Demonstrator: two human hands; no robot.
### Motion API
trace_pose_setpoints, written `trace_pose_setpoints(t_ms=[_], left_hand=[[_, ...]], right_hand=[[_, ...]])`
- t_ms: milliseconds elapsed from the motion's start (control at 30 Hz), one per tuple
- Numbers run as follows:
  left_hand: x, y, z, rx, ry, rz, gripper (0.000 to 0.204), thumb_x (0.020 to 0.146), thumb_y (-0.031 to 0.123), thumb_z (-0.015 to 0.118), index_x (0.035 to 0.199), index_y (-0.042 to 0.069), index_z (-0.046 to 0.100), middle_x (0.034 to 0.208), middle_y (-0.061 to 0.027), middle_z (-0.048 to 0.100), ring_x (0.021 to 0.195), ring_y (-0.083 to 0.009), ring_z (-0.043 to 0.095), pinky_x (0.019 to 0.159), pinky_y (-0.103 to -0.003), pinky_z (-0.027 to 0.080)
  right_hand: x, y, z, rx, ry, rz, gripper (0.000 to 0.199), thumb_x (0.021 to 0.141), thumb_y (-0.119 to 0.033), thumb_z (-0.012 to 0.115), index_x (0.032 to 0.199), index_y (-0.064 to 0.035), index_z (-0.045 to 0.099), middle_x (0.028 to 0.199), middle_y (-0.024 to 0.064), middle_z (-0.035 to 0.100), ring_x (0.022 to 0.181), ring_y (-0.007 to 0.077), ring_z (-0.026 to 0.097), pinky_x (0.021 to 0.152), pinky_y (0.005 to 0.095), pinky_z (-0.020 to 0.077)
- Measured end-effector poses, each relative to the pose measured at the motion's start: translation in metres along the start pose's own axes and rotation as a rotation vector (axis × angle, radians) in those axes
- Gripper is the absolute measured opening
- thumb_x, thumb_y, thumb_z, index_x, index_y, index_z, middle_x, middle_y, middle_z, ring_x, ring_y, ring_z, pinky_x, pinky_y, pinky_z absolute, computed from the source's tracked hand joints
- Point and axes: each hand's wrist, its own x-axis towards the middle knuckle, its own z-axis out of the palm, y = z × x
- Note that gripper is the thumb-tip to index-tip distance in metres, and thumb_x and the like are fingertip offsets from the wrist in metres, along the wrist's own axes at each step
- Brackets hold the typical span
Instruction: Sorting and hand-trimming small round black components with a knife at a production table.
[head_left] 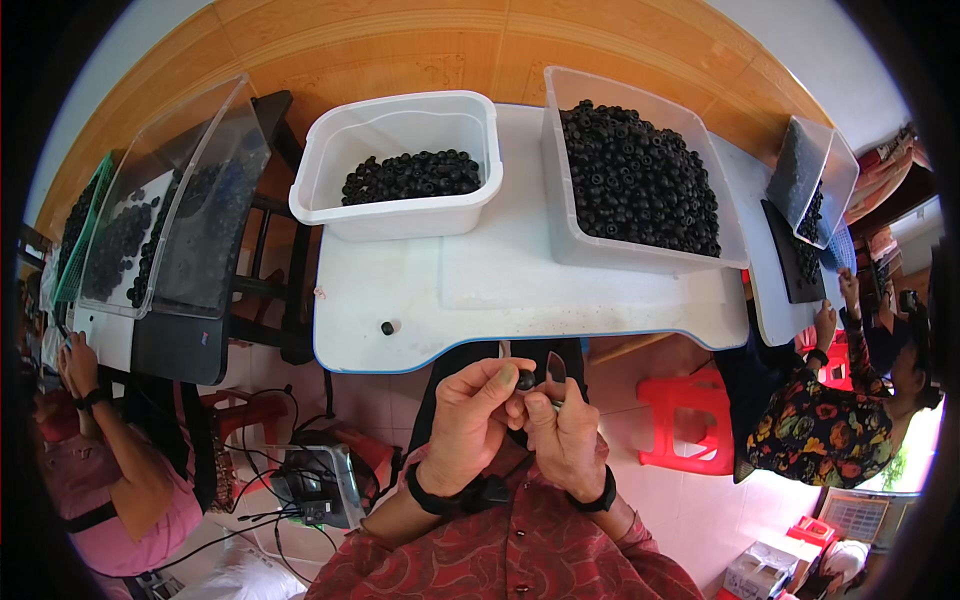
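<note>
A: What is the left hand [465, 410] doing?

B: It is pinching a small round black piece [526, 380] between thumb and fingers, and it is holding that piece up in front of the chest, on the person's side of the table [480, 300]

A: And is the right hand [568, 425] gripping anything?

B: Yes, its fingers are curling tightly around a small knife [556, 368]. The blade is pointing away from the body and standing just beside the piece, while the grip is hiding most of the handle

A: Are the two hands touching?

B: Their fingertips are meeting or nearly meeting below the piece; I am not managing to tell which

A: What is lying on the table?

B: A single black piece [388, 328] is lying near the front edge, toward the left. Behind it a white tub [400, 222] is holding a shallow heap of similar pieces, and to the right a translucent bin [640, 252] is holding a far bigger heap

A: Is anyone sitting nearby?

B: A person in a pink top [120, 515] is working at the left, and a person in a flowered top [820, 425] is sitting at the right, while a red stool [685, 420] is standing between that person and the wearer
</note>
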Motion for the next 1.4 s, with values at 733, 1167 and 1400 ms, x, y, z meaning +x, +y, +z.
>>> trace_pose_setpoints(t_ms=[733, 1167, 1400], left_hand=[[0.004, 0.0, -0.004, -0.201, -0.127, -0.156, 0.023, 0.096, 0.015, 0.055, 0.107, -0.003, 0.064, 0.077, -0.0028, 0.06, 0.061, -0.0074, 0.049, 0.055, -0.023, 0.04], [0.005, -0.004, 0.003, 0.03, -0.008, -0.014, 0.019, 0.094, 0.01, 0.057, 0.105, -0.002, 0.066, 0.073, -0.0032, 0.06, 0.062, -0.0085, 0.052, 0.056, -0.022, 0.041], [0.008, -0.006, 0.003, 0.025, 0.026, -0.021, 0.017, 0.094, 0.008, 0.058, 0.105, -0.002, 0.066, 0.072, -0.0023, 0.06, 0.062, -0.0076, 0.052, 0.058, -0.021, 0.043]], right_hand=[[0.004, -0.01, -0.009, 0.666, 0.047, 0.127, 0.008, 0.095, -0.008, 0.053, 0.095, 0.0007, 0.052, 0.058, 0.0009, 0.051, 0.042, 0.0044, 0.043, 0.039, 0.0193, 0.0335], [0.007, -0.005, -0.001, 0.562, 0.114, 0.137, 0.017, 0.095, -0.014, 0.058, 0.099, -0.0004, 0.049, 0.068, 0.0022, 0.058, 0.048, 0.0035, 0.049, 0.041, 0.0187, 0.0377], [0.008, 0.005, 0.0, 0.523, 0.107, 0.096, 0.018, 0.094, -0.012, 0.06, 0.099, 0.0017, 0.049, 0.072, 0.0051, 0.063, 0.05, 0.0041, 0.052, 0.041, 0.0188, 0.04]])
